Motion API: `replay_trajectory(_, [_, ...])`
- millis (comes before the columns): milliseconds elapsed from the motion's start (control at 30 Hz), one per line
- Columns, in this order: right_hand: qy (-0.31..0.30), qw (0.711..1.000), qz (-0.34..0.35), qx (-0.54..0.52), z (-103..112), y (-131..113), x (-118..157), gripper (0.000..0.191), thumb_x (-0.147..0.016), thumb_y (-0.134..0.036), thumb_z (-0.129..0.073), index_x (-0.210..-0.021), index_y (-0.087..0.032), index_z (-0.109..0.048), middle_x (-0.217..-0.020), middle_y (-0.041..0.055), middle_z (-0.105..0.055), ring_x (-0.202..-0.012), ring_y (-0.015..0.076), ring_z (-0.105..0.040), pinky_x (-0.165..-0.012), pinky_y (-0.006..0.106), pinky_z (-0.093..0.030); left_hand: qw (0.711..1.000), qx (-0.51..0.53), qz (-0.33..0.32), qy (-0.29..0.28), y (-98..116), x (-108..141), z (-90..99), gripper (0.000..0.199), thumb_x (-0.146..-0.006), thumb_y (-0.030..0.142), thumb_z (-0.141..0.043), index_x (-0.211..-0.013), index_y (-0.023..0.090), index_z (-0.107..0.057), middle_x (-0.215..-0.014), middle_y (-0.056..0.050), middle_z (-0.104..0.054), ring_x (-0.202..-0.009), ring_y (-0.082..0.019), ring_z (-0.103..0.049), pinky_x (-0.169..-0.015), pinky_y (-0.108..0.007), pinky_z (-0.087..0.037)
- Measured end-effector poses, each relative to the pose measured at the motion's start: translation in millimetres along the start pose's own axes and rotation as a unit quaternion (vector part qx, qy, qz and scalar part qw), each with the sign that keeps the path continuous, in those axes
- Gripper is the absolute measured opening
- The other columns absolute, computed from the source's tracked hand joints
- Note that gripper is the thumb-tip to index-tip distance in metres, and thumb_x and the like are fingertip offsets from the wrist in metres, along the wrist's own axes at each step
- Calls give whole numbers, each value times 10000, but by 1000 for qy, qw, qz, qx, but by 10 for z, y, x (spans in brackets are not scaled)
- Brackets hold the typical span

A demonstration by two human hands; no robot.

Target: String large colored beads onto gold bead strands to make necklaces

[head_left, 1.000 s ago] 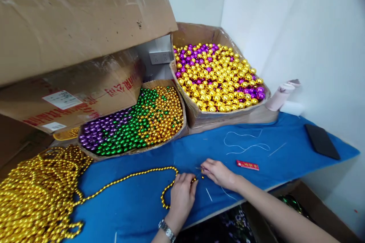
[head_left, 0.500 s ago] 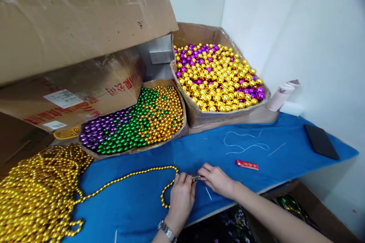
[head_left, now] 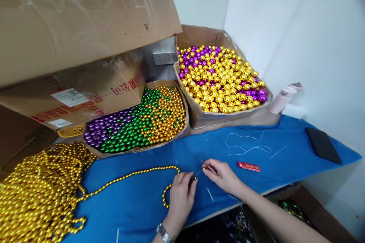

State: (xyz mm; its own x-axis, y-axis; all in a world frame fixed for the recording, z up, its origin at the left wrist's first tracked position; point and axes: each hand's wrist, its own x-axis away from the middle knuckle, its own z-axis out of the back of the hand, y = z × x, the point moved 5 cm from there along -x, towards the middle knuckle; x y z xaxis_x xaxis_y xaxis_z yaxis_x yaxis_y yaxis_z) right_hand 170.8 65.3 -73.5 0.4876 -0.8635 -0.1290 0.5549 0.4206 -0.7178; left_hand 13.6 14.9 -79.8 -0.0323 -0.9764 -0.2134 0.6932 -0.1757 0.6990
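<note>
I'm leaning over a blue-covered table (head_left: pixel 137 212). To my left a heap of gold bead strands (head_left: pixel 37 197) is spilling across it, and one gold bead string (head_left: pixel 154 168) is trailing out over the cloth, curling round before me. Along the back, a low carton of small beads (head_left: pixel 187 121) is sitting next to a bigger carton of larger balls (head_left: pixel 205 120). Rightward, a white thread (head_left: pixel 243 149) is lying in loose curves, a red packet (head_left: pixel 249 166) is resting just below it, and a dark flat slab (head_left: pixel 323 145) is lying near the far end. A short white strip (head_left: pixel 210 194) is lying nearer me.
</note>
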Motion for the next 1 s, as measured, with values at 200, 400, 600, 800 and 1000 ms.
replay_trajectory(200, [-50, 993, 101, -39, -92, -596, 14, 188, -838, -163, -537, -1010, -222, -584, -984, 20, -615, -878, 128, -584, -760, 201, -451, 705, 627, 332, 19, 13, 88, -129, 217, -864, 344, -521, -851, 152, -621, -779, -55, -669, -705, -176, -634, -670, -317, -519])
replay_trajectory(400, [-79, 989, 123, -18, -145, -420, -75, 289, -848, -118, -494, -1110, -208, -578, -1064, 61, -596, -975, 148, -572, -846, 245, -452, 617, 672, 402, 83, -145, 168, 14, 174, -876, 193, -504, -816, 97, -636, -764, -96, -668, -698, -154, -647, -664, -285, -546])
replay_trajectory(600, [-156, 976, 147, 48, -325, -209, -78, 338, -811, -143, -547, -1124, -255, -607, -1105, 43, -575, -920, 143, -595, -795, 215, -450, 668, 622, 390, 122, -271, 324, 144, 98, -821, 158, -585, -846, 91, -652, -737, -90, -669, -641, -141, -637, -565, -235, -528])
replay_trajectory(800, [-183, 965, 146, 120, -432, -166, -91, 229, -835, -189, -529, -1021, -267, -637, -1022, 16, -567, -778, 118, -589, -682, 198, -423, 676, 612, 391, 123, -297, 394, 50, 98, -810, 166, -601, -839, 92, -656, -737, -87, -669, -666, -146, -639, -598, -247, -534])
replay_trajectory(1000, [-190, 955, 150, 172, -459, -122, -70, 194, -896, -253, -463, -1020, -269, -611, -969, 11, -555, -705, 106, -572, -622, 195, -399, 684, 604, 392, 114, -353, 366, 1, 79, -797, 135, -605, -840, 95, -658, -731, -84, -665, -665, -142, -637, -595, -241, -537])
